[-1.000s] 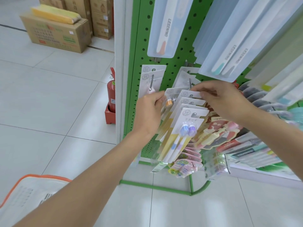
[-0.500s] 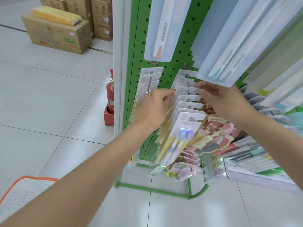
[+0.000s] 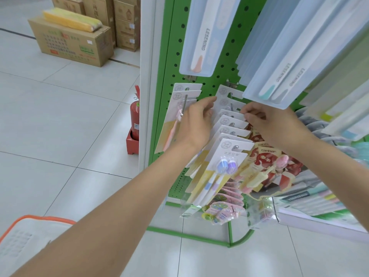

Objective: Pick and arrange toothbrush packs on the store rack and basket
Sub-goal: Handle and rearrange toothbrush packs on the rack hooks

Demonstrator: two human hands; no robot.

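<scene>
The left hand [image 3: 196,126] shows its back to the camera. Its fingers are bent round the left edges of a row of white card-backed toothbrush packs [image 3: 229,120], and the forefinger reaches up to the rearmost card. The right hand [image 3: 275,126] is at the other side of the same row, thumb and fingertips [image 3: 245,113] pinched on the top right corner of one of the rear cards. How the thumb of the left hand lies cannot be seen.

The toothbrush packs hang one behind another on a metal peg [image 3: 236,146] that sticks out from the middle of a green perforated steel rack [image 3: 169,56]. The front pack [image 3: 231,154] carries two brushes with blue and purple heads.

On the rack's left side, a second peg holds a few similar cards with a pink brush [image 3: 175,108]. Long pale blue plastic toothbrush cases [image 3: 201,27] hang across the top of the rack. Red printed packs with cream and pink brushes [image 3: 265,158] hang to the right of the held row, and small pink packs [image 3: 223,211] hang near the rack's foot.

A white basket with an orange rim [image 3: 46,217] sits on the white tiled floor [image 3: 60,116], well to the left of the rack's foot. A red fire extinguisher [image 3: 134,118] stands just beside the rack's left edge. Brown cardboard boxes [image 3: 65,45] stand far behind the rack to the left, with a yellow packet [image 3: 69,20] on top.
</scene>
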